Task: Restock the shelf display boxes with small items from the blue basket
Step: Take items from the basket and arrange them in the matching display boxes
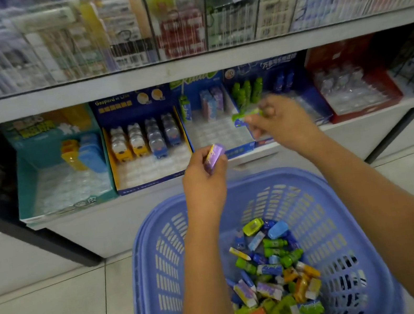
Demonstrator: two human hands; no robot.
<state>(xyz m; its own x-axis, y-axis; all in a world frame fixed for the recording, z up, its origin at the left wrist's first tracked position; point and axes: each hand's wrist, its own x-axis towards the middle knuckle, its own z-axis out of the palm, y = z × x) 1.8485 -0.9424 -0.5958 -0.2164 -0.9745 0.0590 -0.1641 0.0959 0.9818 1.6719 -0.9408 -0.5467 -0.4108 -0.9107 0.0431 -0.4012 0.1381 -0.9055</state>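
Hands both loaded — left hand (204, 173) grips purple packet (215, 156), right hand (280, 119) pinches green item (247, 115) over blue display box (220, 137) front edge, likely to slot in; blue basket (147, 264) below.

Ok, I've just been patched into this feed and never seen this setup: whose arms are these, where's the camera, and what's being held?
There is no machine here: a person wears one camera on the head, looking down at their own bare hands. The left hand grips a small purple packet. The right hand pinches a small green item, blurred, up at the blue display boxes on the lower shelf. Below, on the floor, stands the blue basket, holding a heap of small coloured items.
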